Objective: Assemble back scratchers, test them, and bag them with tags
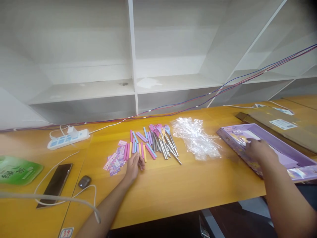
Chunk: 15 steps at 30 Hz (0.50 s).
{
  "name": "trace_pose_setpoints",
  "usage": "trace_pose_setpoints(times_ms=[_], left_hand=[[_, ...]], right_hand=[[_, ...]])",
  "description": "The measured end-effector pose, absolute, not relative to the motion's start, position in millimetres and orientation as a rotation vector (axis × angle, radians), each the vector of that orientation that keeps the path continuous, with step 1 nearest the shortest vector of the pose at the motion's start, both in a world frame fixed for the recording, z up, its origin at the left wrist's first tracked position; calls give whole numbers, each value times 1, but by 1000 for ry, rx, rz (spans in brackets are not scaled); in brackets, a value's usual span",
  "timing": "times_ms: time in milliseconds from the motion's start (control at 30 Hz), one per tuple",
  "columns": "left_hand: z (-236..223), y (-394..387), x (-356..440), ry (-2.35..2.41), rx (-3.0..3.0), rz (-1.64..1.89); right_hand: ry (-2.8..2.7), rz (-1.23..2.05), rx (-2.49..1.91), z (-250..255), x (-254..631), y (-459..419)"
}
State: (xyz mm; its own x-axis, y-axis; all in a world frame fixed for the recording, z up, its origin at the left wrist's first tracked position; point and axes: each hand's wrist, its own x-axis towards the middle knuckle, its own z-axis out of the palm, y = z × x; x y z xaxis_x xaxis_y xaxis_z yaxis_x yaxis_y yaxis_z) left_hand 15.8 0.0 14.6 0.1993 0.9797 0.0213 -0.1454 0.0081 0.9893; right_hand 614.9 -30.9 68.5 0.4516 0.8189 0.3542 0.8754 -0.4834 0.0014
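Several pastel cylinders [140,148] edge my loosely curled left hand [135,165]; my right hand [261,152] seemingly works inside the shallow purple tray [281,142], neither grip clear, next needing careful withdrawal.

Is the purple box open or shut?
Open: the purple box shows its pale inside between raised walls, with the right hand over one side.

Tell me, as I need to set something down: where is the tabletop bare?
Widest: the front stretch between the left hand and the purple box, in front of the clear bags. Smaller: left of the printed cards, between power strip and dark case. Crowded: from the cards through coloured tubes and metal sticks to the bags; the right hand is at the box.
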Motion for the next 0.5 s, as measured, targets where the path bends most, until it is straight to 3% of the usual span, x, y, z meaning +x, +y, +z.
trace_pose_setpoints(times_ms=[133,500], left_hand=[[15,0,15,978,1218,1112],[8,0,17,979,1229,1083]], right_hand=[[-1526,-117,-2499,85,571,-5],[-2028,162,-1944,84,414,47]])
